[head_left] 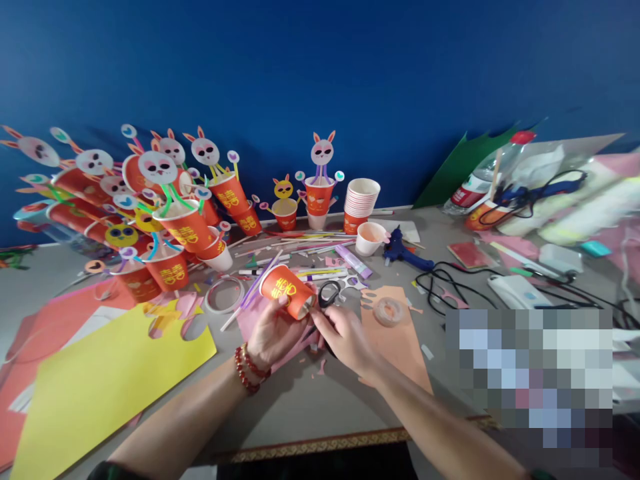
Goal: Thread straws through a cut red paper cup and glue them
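My left hand (277, 333), with red beads at the wrist, is wrapped round a red paper cup (285, 291) with yellow characters. The cup lies tilted, its white rim to the upper left and its base towards my right hand. At the base, the fingers of my right hand (343, 337) are pressed together close to the cup. Black-handled scissors (329, 293) show beside these fingers, one loop above them and dark parts below. What the right fingertips hold is too small to tell. Pink paper (253, 319) lies under the left hand.
Decorated cups with rabbit faces (159, 167) crowd the left; a cup stack (361, 200) stands at the back. Yellow paper (120, 380) lies front left, orange paper (400, 353) and a tape roll (389, 311) to the right. A blue glue gun (403, 253) and black cables lie farther right.
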`<state>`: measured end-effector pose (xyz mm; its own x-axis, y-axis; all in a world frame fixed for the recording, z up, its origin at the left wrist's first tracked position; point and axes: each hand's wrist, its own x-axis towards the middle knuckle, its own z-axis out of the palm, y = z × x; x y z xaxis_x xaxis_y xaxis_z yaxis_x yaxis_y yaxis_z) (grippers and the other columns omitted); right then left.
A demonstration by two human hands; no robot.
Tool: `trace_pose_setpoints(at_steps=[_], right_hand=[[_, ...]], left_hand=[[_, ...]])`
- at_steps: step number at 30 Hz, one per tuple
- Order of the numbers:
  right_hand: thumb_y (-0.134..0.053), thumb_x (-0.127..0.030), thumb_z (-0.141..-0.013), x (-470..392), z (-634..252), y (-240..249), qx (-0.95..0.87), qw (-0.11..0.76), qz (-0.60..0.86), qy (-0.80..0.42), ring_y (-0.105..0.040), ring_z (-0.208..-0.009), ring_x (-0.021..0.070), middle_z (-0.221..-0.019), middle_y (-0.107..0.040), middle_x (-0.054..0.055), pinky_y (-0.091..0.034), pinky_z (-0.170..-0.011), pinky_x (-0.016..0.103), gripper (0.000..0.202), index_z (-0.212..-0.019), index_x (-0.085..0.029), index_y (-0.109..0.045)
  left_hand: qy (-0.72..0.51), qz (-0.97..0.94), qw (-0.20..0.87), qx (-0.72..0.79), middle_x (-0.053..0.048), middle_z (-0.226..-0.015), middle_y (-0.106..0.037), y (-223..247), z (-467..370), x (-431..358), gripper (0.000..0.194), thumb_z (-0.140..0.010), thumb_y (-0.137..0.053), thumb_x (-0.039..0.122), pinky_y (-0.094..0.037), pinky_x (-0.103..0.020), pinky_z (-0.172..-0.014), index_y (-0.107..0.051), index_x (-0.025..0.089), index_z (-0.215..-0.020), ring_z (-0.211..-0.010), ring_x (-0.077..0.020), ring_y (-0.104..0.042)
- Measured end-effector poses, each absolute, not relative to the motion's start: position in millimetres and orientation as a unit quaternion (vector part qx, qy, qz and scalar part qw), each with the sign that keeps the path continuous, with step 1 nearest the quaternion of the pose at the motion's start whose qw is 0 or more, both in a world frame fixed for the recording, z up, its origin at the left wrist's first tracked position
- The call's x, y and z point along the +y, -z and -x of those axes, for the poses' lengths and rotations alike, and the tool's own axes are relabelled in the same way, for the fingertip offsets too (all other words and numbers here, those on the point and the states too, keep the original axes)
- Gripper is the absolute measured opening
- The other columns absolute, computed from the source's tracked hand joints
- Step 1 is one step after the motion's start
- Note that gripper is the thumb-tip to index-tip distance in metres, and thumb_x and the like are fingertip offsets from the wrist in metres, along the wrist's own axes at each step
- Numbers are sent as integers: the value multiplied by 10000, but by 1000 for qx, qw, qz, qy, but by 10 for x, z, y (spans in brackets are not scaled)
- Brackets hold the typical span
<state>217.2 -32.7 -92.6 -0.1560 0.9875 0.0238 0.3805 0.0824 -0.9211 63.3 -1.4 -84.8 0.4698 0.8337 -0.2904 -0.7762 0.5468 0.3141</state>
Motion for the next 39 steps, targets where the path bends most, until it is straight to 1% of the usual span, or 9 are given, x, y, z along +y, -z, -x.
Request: trace_pose_setpoints(at_steps=[4, 10, 13, 17, 20, 28, 31, 34, 39], right_hand=[[-515, -658, -904, -335, -2116, 971, -506, 413, 483, -583, -602, -401, 148, -515, -639, -7, -437, -418, 228, 476, -726, -217, -507], [-524, -679, -879, -335, -2103, 935, -439, 404, 424, -681, -547, -355, 124, -492, -646, -7, -445, -391, 220, 494, -800, -192, -550], [-476, -630, -931, -341, -2150, 888, -531, 398, 475, -578, -578, -398, 142, -509, -646, 15, -429, -425, 233, 476, -752, -197, -558], [-418, -431, -995, -345, -2204, 871, -704, 356, 556, -260, -611, -512, 176, -546, -654, 80, -365, -512, 273, 459, -616, -203, -541], [-420, -376, -979, -344, -2204, 895, -729, 335, 566, -192, -619, -528, 188, -559, -660, 95, -341, -514, 284, 430, -598, -207, -528], [-514, -602, -919, -331, -2124, 936, -492, 409, 460, -616, -581, -368, 139, -485, -645, -14, -424, -393, 225, 421, -766, -210, -526], [-577, -614, -875, -323, -2110, 922, -433, 408, 428, -680, -551, -338, 114, -470, -654, -17, -433, -381, 206, 442, -790, -180, -561], [-591, -619, -858, -325, -2102, 899, -396, 404, 407, -717, -530, -327, 105, -463, -661, -6, -427, -367, 199, 460, -778, -166, -584], [-610, -613, -856, -344, -2101, 864, -387, 436, 427, -692, -560, -355, 106, -493, -671, -3, -448, -391, 203, 453, -773, -168, -583]], left_hand=[[-468, -98, 859, 184, -107, -993, -756, 873, -625, -16, 255, -831, -627, 175, -557, -300, -804, -673, 87, -1067, -864, -206, -705], [-472, -112, 853, 191, -111, -1042, -749, 878, -630, -13, 265, -820, -635, 177, -555, -317, -694, -674, 135, -1078, -862, -234, -707], [-476, -117, 849, 197, -105, -1040, -748, 861, -628, -12, 244, -820, -649, 191, -555, -321, -771, -675, 134, -1056, -892, -233, -709], [-484, -107, 845, 200, -95, -1009, -752, 848, -633, -13, 215, -813, -675, 190, -514, -316, -918, -682, 116, -1014, -937, -216, -700], [-487, -104, 845, 197, -82, -999, -755, 852, -641, -20, 183, -819, -668, 181, -516, -309, -898, -688, 125, -993, -917, -203, -696], [-483, -116, 844, 204, -88, -1044, -747, 867, -638, -26, 228, -819, -645, 165, -540, -310, -802, -668, 144, -1045, -900, -226, -707], [-479, -126, 843, 210, -92, -1057, -745, 870, -633, -17, 265, -814, -653, 185, -539, -319, -713, -659, 151, -1077, -877, -244, -709], [-473, -134, 843, 217, -96, -1039, -750, 866, -627, -9, 285, -795, -675, 203, -540, -334, -734, -667, 144, -1074, -856, -246, -707], [-478, -171, 830, 231, -82, -976, -751, 856, -625, -10, 229, -801, -672, 201, -537, -323, -741, -698, 148, -1022, -795, -223, -696]])
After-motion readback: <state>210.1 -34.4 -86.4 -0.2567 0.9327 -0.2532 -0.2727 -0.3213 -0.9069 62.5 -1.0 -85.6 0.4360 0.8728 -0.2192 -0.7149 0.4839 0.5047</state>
